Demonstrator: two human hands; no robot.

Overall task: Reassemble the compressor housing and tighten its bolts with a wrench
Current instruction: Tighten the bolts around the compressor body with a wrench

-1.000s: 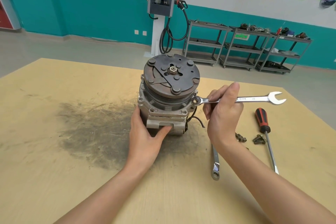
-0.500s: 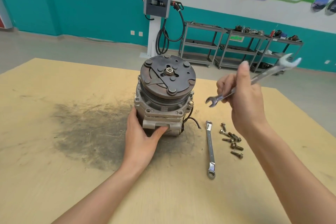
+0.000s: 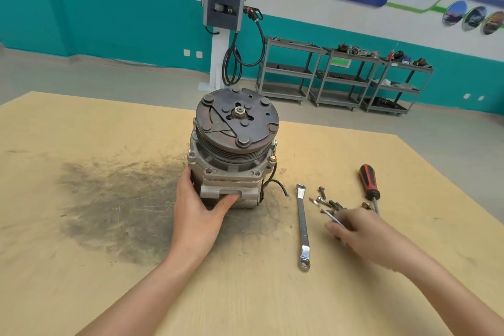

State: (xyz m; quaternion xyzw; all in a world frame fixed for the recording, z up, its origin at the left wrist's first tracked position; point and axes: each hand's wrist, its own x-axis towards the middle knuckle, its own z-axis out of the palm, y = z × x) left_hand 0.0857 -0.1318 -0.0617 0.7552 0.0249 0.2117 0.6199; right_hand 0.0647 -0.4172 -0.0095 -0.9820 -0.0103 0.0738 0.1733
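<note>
The grey compressor (image 3: 234, 150) stands upright on the wooden table (image 3: 68, 289), its rusty clutch plate on top. My left hand (image 3: 199, 213) grips its lower housing from the front left. A bolt (image 3: 272, 158) sticks up from the right flange. My right hand (image 3: 360, 234) is blurred, low over the table right of the compressor. A thin shiny end of the combination wrench (image 3: 331, 217) pokes out from its fingers, and the hand hides the rest. Loose bolts (image 3: 326, 202) lie just beyond that hand.
A ring wrench (image 3: 302, 224) lies lengthwise between the compressor and my right hand. A red-and-black screwdriver (image 3: 368, 180) lies at the right. A dark grease stain (image 3: 117, 207) covers the table's left middle. Metal shelf carts (image 3: 341, 76) and a charging post (image 3: 223, 22) stand behind.
My right hand took the wrench off the flange bolt, lifted it, then dropped down to the table beside the loose bolts. My left hand kept its grip on the compressor.
</note>
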